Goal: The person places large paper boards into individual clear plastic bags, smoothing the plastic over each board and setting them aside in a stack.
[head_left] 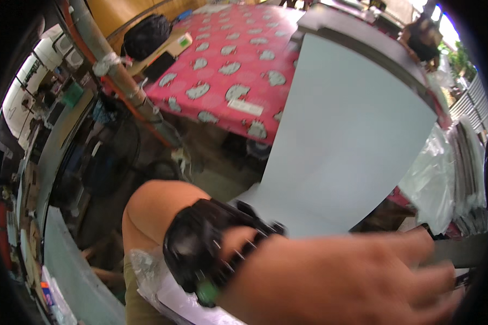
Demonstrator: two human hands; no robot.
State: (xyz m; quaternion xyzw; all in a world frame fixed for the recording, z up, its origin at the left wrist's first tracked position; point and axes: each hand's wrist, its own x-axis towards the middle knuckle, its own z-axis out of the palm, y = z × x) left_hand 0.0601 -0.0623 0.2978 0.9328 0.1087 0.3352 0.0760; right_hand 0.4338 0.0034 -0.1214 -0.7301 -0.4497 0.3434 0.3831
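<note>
My left hand (pixel 358 276) reaches across the lower right, its back toward me and its fingers blurred, stretched out and slightly apart. No held thing shows in it; the fingertips are near a dark edge at the right. A black strapped device (pixel 200 244) with a green spot sits around the wrist. Beyond the hand lies a large, smooth pale blue sheet (pixel 347 135), its near end partly hidden behind the wrist. Below my forearm, clear plastic wrapping (pixel 146 271) lies over something white on my lap. My right hand is out of view.
A table with a pink patterned cover (pixel 217 92) stands ahead, with a small white strip (pixel 245 106) and a black bag (pixel 147 37) on it. A slanting pole (pixel 119 70) rises at left. Plastic-wrapped stacked sheets (pixel 466 173) stand at right. Someone sits (pixel 422 40) far right.
</note>
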